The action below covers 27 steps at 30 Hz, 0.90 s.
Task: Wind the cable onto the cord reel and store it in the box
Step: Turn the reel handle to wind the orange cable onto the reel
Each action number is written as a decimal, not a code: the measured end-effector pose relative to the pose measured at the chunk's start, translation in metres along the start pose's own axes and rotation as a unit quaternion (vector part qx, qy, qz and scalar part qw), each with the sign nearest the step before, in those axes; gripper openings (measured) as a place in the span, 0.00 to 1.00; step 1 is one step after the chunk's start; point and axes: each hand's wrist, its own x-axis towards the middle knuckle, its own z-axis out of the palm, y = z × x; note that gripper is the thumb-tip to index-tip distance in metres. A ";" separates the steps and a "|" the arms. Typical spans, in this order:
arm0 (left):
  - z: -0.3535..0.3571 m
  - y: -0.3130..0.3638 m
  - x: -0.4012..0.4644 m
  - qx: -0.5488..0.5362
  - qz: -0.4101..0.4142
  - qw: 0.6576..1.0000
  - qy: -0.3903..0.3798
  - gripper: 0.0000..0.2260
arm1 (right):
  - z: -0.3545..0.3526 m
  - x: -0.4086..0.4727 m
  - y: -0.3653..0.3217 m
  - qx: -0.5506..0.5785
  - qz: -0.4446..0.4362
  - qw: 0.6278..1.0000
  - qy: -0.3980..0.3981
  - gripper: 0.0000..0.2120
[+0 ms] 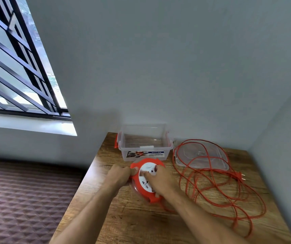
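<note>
Both hands are gripping the cord reel [147, 179] on the wooden surface [136, 222]: left hand [119, 176] clamped on its rim, right hand [160, 181] pressing its face. Loose orange cable [217, 187] is sprawling to the right, partly over the lid [201, 155], while the open box [144, 143] is sitting just beyond the reel.

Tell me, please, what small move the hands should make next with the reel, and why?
Probably start turning the cord reel: the left hand grips its orange rim and the right hand rests on the white face, while nearly all the orange cable lies in loose loops on the table. The open box waits empty behind.
</note>
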 end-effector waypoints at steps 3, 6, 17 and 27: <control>-0.003 0.001 -0.002 -0.022 -0.002 1.000 0.010 0.10 | -0.019 -0.002 0.010 -0.184 -0.193 0.960 0.082 0.23; -0.008 0.006 0.001 -0.011 0.008 1.000 0.011 0.11 | -0.031 0.005 0.023 -0.307 -0.349 0.886 -0.007 0.32; -0.017 0.026 0.002 0.109 0.051 0.990 -0.069 0.09 | -0.053 0.011 0.024 -0.443 -0.469 0.758 -0.101 0.29; -0.019 0.036 0.005 0.118 0.066 0.989 -0.060 0.07 | -0.048 0.002 0.016 -0.512 -0.444 0.728 -0.102 0.24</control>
